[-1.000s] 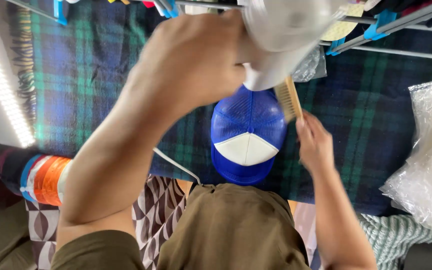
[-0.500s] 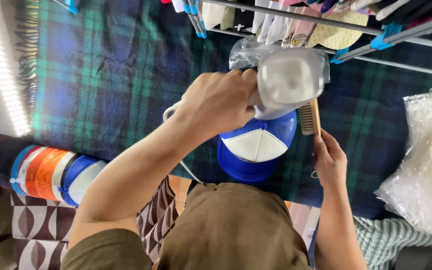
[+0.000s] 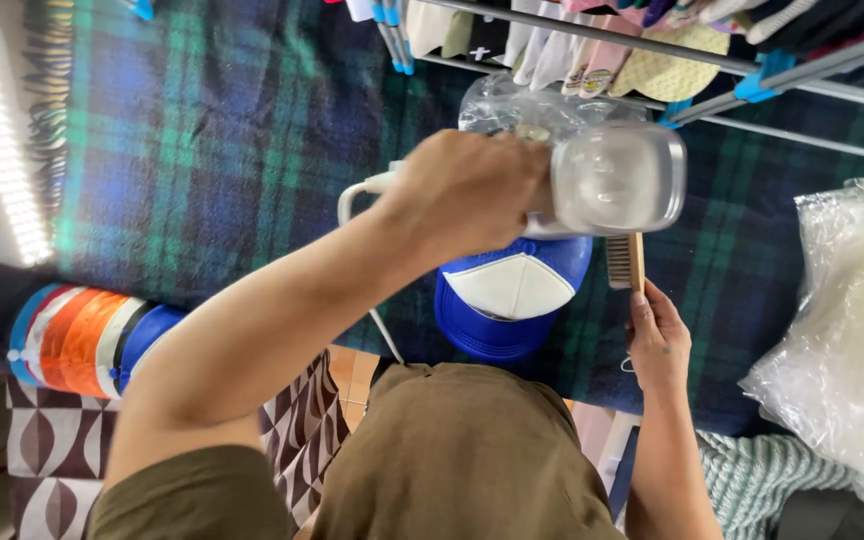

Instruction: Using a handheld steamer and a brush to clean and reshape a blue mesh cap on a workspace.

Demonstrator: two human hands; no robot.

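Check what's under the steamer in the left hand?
Under the steamer held by the left hand sits a blue-and-white cap on the plaid blanket. Its top part is covered by the steamer.

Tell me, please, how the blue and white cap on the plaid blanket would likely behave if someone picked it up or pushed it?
The cap is probably light, being fabric with a thin front panel. Its white front holds a domed shape, so that part seems fairly stiff, while the rest may flop. On the soft plaid blanket it would likely drag rather than slide or roll.
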